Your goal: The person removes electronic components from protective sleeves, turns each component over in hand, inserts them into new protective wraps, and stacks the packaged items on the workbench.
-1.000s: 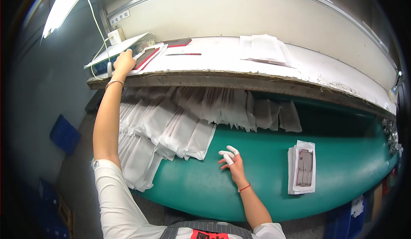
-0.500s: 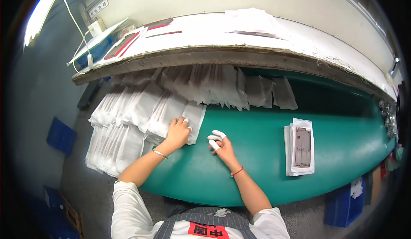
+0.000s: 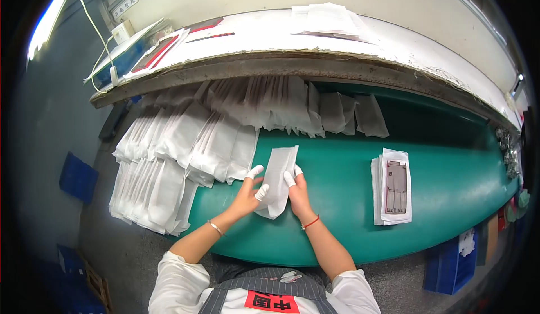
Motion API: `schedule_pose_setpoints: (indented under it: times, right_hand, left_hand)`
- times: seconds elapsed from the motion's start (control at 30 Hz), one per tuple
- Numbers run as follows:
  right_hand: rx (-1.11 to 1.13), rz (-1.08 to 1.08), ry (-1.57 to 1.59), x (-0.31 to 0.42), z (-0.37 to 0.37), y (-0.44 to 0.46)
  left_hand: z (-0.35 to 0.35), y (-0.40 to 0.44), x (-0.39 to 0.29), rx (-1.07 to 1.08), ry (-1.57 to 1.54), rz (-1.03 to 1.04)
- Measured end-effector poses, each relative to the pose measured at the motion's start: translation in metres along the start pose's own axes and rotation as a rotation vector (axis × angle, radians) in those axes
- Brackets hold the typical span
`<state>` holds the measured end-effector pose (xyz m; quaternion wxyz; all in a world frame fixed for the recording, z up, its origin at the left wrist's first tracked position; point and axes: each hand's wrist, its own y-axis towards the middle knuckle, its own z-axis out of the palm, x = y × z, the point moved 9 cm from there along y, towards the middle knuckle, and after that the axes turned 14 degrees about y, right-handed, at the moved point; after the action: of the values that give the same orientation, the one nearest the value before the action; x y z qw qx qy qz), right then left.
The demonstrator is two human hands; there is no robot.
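Observation:
A white translucent foam sleeve [image 3: 278, 173] is held upright and slightly tilted over the green surface in front of me. My right hand [image 3: 299, 193] grips its right edge between thumb and fingers, with white finger cots on the tips. At the sleeve's left side is my left hand [image 3: 246, 197], its cot-covered thumb and finger spread apart; I cannot tell if the thumb touches the sleeve. Rows of similar packed white sleeves [image 3: 219, 145] lie to the left. On the right, a grey-brown flat plastic part [image 3: 396, 187] rests on a small stack of white sleeves [image 3: 378, 193].
A white shelf [image 3: 247, 38] with a thick worn edge runs above the green work surface [image 3: 332, 229]. White sheets [image 3: 329, 18] and red-edged parts [image 3: 157, 53] lie on it. Blue bins [image 3: 450, 272] stand at the lower right, and another blue crate [image 3: 79, 177] at the left.
My right hand now grips a sleeve at the middle of the green surface. My left hand has moved from the left-hand row toward the sleeve, and its fingers are spread.

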<state>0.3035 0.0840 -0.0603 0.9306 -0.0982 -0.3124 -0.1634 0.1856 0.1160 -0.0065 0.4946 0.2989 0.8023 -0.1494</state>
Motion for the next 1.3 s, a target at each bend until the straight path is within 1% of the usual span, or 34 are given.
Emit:
schedule_pose_setpoints:
  times: [0.03,0.07,0.1,0.13,0.17,0.2,0.23,0.27,0.3,0.33,0.37,0.4,0.43,0.47,0.5,0.53,0.57,0.63,0.67,0.73,0.77,0.83,0.87,0.9,0.97,1.03,1.1,1.13,1.17,1.23,1.27,1.3]
  right_hand:
    - [0.080,-0.148,-0.198,0.013,0.012,-0.003]
    - [0.149,-0.148,-0.296,0.010,0.020,-0.008]
    - [0.253,-0.211,-0.412,0.004,0.024,-0.009]
    - [0.347,-0.201,-0.439,0.003,0.032,-0.012]
    - [0.440,-0.191,-0.466,0.002,0.041,-0.015]
    - [0.384,-0.096,-0.276,-0.002,0.037,-0.012]
    - [0.304,-0.334,-0.408,0.011,0.033,-0.012]
    - [0.153,-0.369,-0.496,0.011,0.018,-0.009]
    - [-0.001,-0.405,-0.583,0.011,0.003,-0.007]
    - [-0.038,-0.280,-0.369,-0.001,0.000,-0.003]
    - [-0.016,-0.029,-0.136,-0.018,-0.003,-0.002]
    - [0.006,0.220,0.097,-0.035,-0.001,-0.006]
    - [0.129,0.319,0.309,-0.045,0.011,-0.008]
    - [0.124,0.320,0.308,-0.045,0.012,-0.010]
    - [0.210,0.407,0.419,-0.049,0.025,-0.015]
    - [0.298,0.492,0.529,-0.049,0.038,-0.021]
    - [0.290,0.494,0.553,-0.045,0.040,-0.023]
    - [0.219,0.340,0.297,-0.033,0.025,-0.018]
    - [0.158,0.309,0.293,-0.029,0.013,-0.011]
    - [0.128,0.169,0.395,-0.003,0.002,0.001]
    - [0.099,0.083,0.436,0.018,0.002,0.005]
    - [0.078,-0.088,0.377,0.051,-0.010,0.008]
    - [-0.003,-0.134,0.398,0.060,-0.021,0.011]
    - [-0.081,-0.190,0.399,0.068,-0.031,0.013]
    - [0.007,-0.185,0.353,0.072,-0.047,0.020]
    - [-0.071,-0.115,0.276,0.070,-0.041,0.018]
    - [-0.102,-0.073,0.206,0.060,-0.039,0.016]
    - [-0.095,-0.062,0.192,0.055,-0.036,0.015]
    - [-0.088,-0.050,0.179,0.050,-0.032,0.015]
    - [-0.086,-0.033,0.158,0.045,-0.029,0.014]
    - [-0.081,-0.035,0.140,0.044,-0.028,0.014]
    - [-0.075,-0.037,0.124,0.043,-0.027,0.014]
  left_hand:
    - [0.005,0.001,0.012,0.068,-0.223,-0.149]
    - [0.008,0.003,0.005,0.123,-0.331,-0.118]
    - [0.009,0.006,0.018,0.103,-0.354,-0.138]
    - [0.007,0.010,0.020,0.083,-0.376,-0.156]
    - [0.004,0.012,0.028,-0.016,-0.586,-0.245]
    - [-0.001,0.015,0.027,-0.071,-0.684,-0.239]
    - [-0.006,0.018,0.023,-0.124,-0.782,-0.233]
    - [-0.014,0.021,0.011,-0.161,-0.807,-0.143]
    - [-0.016,0.025,0.005,-0.157,-0.809,-0.143]
    - [-0.027,0.028,-0.006,-0.206,-0.774,-0.031]
    - [-0.037,0.027,-0.017,-0.253,-0.738,0.077]
    - [-0.040,0.028,-0.024,-0.223,-0.741,0.109]
    - [-0.041,0.028,-0.033,-0.221,-0.744,0.104]
    - [-0.049,0.026,-0.053,-0.277,-0.716,0.200]
    - [-0.057,0.024,-0.066,-0.333,-0.687,0.298]
    - [-0.063,0.025,-0.075,-0.327,-0.560,0.365]
    - [-0.065,0.025,-0.077,-0.324,-0.561,0.366]
    - [-0.081,0.019,-0.078,-0.456,-0.635,0.349]
    - [-0.094,0.016,-0.066,-0.546,-0.618,0.315]
    - [-0.125,0.004,-0.026,-0.861,-0.626,0.171]
    - [-0.134,-0.001,-0.030,-0.885,-0.680,0.158]
    - [-0.146,-0.003,-0.013,-0.907,-0.681,0.127]
    - [-0.140,0.001,0.000,-0.803,-0.612,-0.013]
    - [-0.124,0.007,0.009,-0.634,-0.517,-0.084]
    - [-0.080,0.011,0.041,-0.333,-0.335,-0.252]
    - [-0.041,0.007,0.037,-0.223,0.100,0.015]
    - [-0.020,-0.008,-0.003,-0.347,0.798,0.201]
    - [-0.014,-0.011,-0.020,-0.357,1.034,0.266]
    - [-0.013,-0.007,-0.019,-0.350,1.027,0.263]
    - [-0.013,-0.011,-0.034,-0.436,0.861,0.504]
    - [-0.014,0.002,-0.012,-0.277,0.439,0.260]
    - [-0.002,0.012,0.012,-0.113,0.074,0.063]
